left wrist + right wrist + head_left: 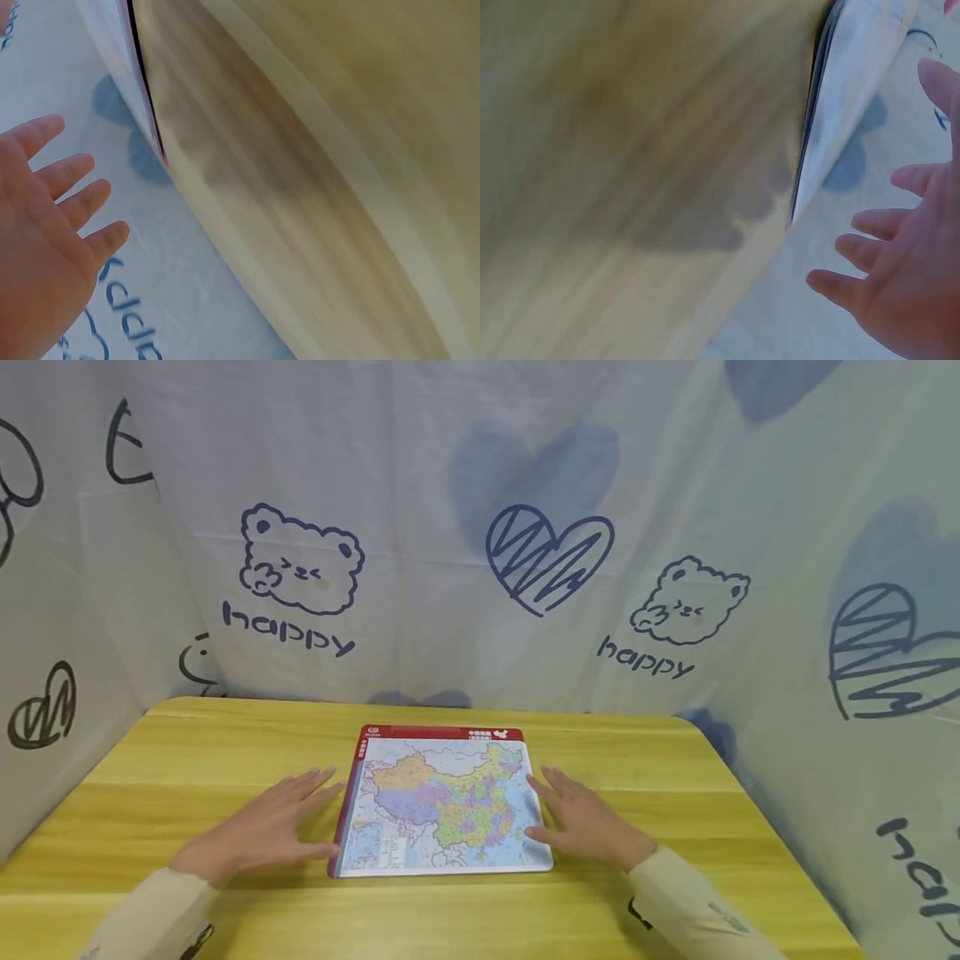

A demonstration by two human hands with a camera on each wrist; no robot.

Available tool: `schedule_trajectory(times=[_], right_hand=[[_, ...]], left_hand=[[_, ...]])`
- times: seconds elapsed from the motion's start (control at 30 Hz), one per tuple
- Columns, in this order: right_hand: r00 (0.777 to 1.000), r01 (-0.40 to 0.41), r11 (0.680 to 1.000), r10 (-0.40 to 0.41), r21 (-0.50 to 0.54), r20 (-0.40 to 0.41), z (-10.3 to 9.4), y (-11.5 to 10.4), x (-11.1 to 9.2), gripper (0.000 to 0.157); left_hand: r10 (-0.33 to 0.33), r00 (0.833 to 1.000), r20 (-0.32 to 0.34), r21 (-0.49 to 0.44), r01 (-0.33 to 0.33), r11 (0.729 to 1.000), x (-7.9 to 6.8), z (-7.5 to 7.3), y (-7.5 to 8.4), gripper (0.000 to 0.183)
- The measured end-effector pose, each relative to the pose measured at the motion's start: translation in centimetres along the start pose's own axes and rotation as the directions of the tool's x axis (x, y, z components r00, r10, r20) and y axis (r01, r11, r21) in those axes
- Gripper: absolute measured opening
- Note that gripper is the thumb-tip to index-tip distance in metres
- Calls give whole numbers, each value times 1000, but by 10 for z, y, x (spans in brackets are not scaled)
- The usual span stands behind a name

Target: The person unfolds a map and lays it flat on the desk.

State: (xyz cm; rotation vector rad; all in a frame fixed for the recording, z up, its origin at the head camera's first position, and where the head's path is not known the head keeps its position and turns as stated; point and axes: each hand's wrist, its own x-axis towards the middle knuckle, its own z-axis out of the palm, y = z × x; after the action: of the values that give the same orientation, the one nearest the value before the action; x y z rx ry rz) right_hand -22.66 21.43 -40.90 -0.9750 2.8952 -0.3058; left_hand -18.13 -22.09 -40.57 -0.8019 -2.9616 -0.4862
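Observation:
A flat rectangular map board [442, 802] with a red top border lies on the wooden table, showing China in coloured provinces. At its left side my left hand [262, 827] is held with fingers spread and thumb towards the lower left corner. My right hand [588, 822] mirrors it at the right side, fingers also apart. Both palms look empty in the wrist views, where the left hand [45, 240] and right hand [915, 262] appear in front of the cloth. The board's thin dark edge [810, 127] shows in the right wrist view. Whether any fingertip touches the board I cannot tell.
The yellow wood-grain table [225, 743] reaches back to a pale cloth [420, 635] printed with bears, hearts and lettering. That cloth also hangs along the left and right sides. Shadows of the hands fall on the tabletop in the wrist views.

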Motion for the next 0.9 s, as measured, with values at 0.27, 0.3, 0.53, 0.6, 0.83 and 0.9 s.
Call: schedule_trajectory(times=[0.27, 0.3, 0.53, 0.6, 0.83, 0.9], right_hand=[[987, -21, 1000, 18, 21, 159, 15, -14, 4, 83], [986, -25, 999, 20, 29, 166, 15, -15, 4, 83], [982, -41, 998, 31, 48, 186, 17, -24, 5, 81], [981, -46, 998, 37, 39, 192, 18, -25, 6, 81], [980, -33, 999, 30, 14, 195, 21, -25, 5, 78], [980, -39, 999, 35, 14, 198, 22, -24, 5, 78]], left_hand=[[-43, 989, 141, -9, 45, 999, 49, 15, 8, 92], [-35, 988, 149, -2, 36, 999, 55, 16, 8, 93], [-29, 979, 202, 35, 22, 999, 90, 19, 11, 93], [-27, 975, 220, 48, 17, 999, 97, 20, 11, 93], [-48, 964, 260, 95, 24, 995, 114, 24, 9, 94], [-72, 962, 262, 93, 49, 994, 117, 27, 7, 95]])
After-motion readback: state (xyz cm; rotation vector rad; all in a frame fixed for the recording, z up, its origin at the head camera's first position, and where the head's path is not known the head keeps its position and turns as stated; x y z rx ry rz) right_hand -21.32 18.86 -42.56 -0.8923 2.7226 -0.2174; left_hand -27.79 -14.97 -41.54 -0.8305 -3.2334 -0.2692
